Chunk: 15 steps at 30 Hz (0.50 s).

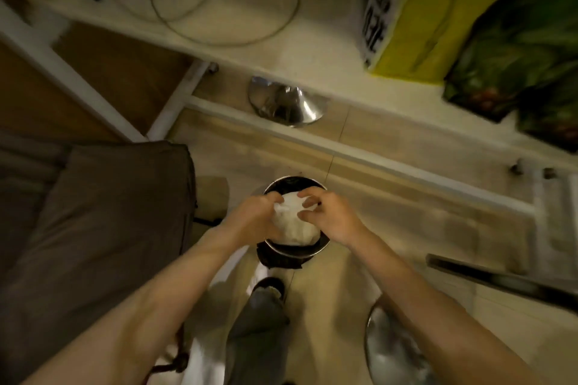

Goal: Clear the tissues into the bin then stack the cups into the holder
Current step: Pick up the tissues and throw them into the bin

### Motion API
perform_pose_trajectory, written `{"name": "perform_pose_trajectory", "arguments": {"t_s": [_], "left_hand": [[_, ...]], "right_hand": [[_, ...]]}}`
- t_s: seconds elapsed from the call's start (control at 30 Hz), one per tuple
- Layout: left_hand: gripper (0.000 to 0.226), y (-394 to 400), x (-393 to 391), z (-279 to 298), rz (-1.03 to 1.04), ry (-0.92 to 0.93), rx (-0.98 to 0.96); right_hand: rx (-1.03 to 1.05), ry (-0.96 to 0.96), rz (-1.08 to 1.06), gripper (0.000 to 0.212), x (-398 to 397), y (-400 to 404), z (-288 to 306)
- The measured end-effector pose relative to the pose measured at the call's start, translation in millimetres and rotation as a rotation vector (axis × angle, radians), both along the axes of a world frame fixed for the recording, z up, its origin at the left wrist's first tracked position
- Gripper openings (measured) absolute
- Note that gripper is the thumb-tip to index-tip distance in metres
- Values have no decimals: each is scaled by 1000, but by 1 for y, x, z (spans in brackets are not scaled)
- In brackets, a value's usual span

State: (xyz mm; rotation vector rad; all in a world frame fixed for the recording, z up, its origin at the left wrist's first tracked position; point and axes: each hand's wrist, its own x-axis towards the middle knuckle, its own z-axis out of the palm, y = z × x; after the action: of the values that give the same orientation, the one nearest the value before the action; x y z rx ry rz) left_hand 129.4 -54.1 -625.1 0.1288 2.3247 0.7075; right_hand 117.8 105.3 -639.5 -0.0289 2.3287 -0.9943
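A bunched wad of white tissues (292,222) sits right over the mouth of a small round metal bin (295,251) with a dark liner, standing on the floor. My left hand (255,219) cups the wad from the left side. My right hand (328,216) is on its right side with the fingers spread and curled over the top. Both hands are above the bin's opening. No cups or cup holder are in view.
A brown cushioned seat (93,228) fills the left. A white table (250,19) with a cable, a yellow package (431,9) and a green bag (525,50) lies ahead. Chrome stool bases stand at the back (287,103) and bottom right (391,350). My leg and shoe are below the bin.
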Motion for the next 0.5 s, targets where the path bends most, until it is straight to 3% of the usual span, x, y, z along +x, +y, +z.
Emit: {"name": "perform_pose_trajectory", "arguments": {"t_s": [0.17, 0.5], "left_hand": [[63, -1, 10, 142, 47, 61, 143], [60, 13, 25, 399, 71, 504, 175]], "right_hand": [[-135, 96, 9, 51, 15, 8, 148], [-103, 493, 147, 56, 31, 28, 417]]}}
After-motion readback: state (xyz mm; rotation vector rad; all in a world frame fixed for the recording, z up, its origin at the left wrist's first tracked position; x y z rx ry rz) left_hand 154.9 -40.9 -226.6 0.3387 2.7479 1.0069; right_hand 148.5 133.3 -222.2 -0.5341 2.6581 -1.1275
